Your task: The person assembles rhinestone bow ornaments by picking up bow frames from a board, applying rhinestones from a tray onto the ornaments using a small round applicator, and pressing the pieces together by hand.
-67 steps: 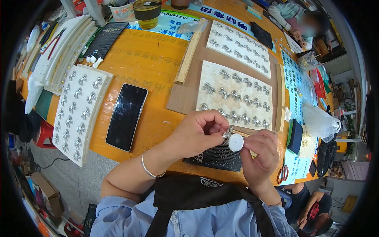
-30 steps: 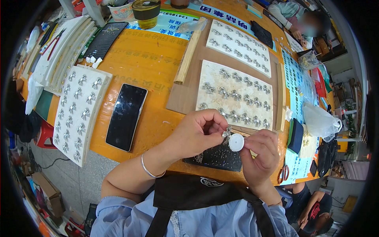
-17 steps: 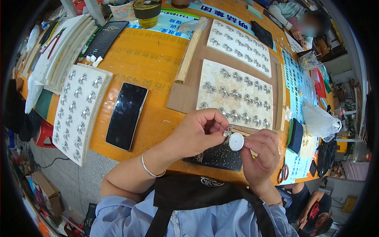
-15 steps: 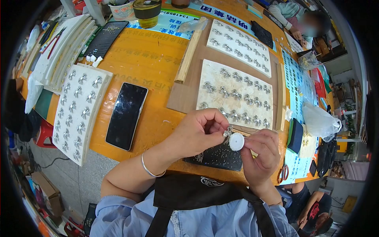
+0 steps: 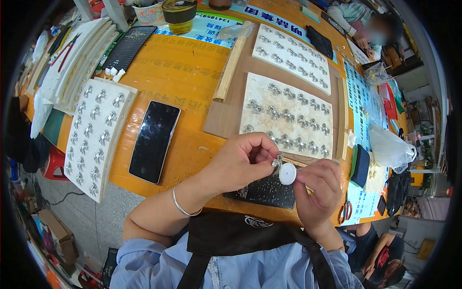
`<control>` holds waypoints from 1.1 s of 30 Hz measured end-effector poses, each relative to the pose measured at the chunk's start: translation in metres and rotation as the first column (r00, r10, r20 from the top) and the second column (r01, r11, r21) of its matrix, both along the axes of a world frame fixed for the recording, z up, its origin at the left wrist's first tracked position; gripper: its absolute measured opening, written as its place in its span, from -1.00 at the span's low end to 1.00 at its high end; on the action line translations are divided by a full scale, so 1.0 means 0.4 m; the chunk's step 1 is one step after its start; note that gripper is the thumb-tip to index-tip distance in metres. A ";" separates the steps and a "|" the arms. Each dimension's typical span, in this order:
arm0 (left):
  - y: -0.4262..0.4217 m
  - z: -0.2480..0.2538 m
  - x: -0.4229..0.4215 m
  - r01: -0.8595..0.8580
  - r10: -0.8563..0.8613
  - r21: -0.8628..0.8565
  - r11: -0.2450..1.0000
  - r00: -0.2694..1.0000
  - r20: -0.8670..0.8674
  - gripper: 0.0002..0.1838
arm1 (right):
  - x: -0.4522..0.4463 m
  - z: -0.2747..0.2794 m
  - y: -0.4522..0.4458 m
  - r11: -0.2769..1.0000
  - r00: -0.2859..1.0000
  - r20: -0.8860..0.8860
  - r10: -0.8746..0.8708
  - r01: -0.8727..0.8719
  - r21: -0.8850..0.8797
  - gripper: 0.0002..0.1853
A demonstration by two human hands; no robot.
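Note:
In the head view, my left hand (image 5: 243, 161) pinches a small silver bow-shaped ornament (image 5: 277, 161) with sparkling stones between thumb and fingertips. Close against it is a white round disc (image 5: 288, 174), held at its right edge by my right hand (image 5: 318, 188), whose fingers are closed. Whether the disc touches the ornament, I cannot tell. A bit of something yellow shows under my right fingers. Beneath both hands lies a black ridged tray (image 5: 267, 191) dotted with tiny bright stones. Just beyond, a pale board (image 5: 288, 103) carries rows of similar bow ornaments.
Another board (image 5: 293, 41) of ornaments lies farther back, and one (image 5: 79, 130) stands left beside a black phone (image 5: 155, 142). Wooden strips (image 5: 231, 65) flank the boards. Red-handled scissors (image 5: 345, 212) and a plastic bag (image 5: 390, 147) are right. Other people sit at the right side.
My right hand has shifted very slightly, and the white disc has moved a little left and up. My left hand stays in place with the ornament.

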State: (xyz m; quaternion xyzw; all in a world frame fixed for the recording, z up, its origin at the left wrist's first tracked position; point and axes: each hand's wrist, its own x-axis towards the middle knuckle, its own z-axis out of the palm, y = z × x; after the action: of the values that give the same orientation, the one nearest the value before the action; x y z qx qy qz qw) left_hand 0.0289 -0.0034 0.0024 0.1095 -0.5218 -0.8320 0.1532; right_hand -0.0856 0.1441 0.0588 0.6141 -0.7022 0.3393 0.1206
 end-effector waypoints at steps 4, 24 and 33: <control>0.000 0.000 -0.001 -0.008 0.008 -0.014 1.000 1.000 -0.001 -0.80 | -0.002 -0.003 0.004 1.000 1.000 0.007 0.009 -0.009 -0.026 -0.68; 0.002 -0.002 -0.002 -0.012 0.012 0.030 0.999 1.000 0.000 -0.79 | -0.008 -0.041 0.010 0.999 0.973 0.231 0.022 -0.012 -0.045 -0.65; 0.001 0.002 -0.002 -0.014 0.014 0.031 0.999 1.000 0.017 -0.78 | -0.007 -0.038 0.007 0.999 0.978 0.209 0.018 -0.009 -0.043 -0.65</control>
State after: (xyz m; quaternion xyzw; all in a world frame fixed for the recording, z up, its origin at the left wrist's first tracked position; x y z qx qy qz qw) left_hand 0.0283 -0.0030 0.0031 0.1224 -0.5091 -0.8381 0.1531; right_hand -0.0885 0.1469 0.0436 0.5773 -0.6996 0.4173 0.0566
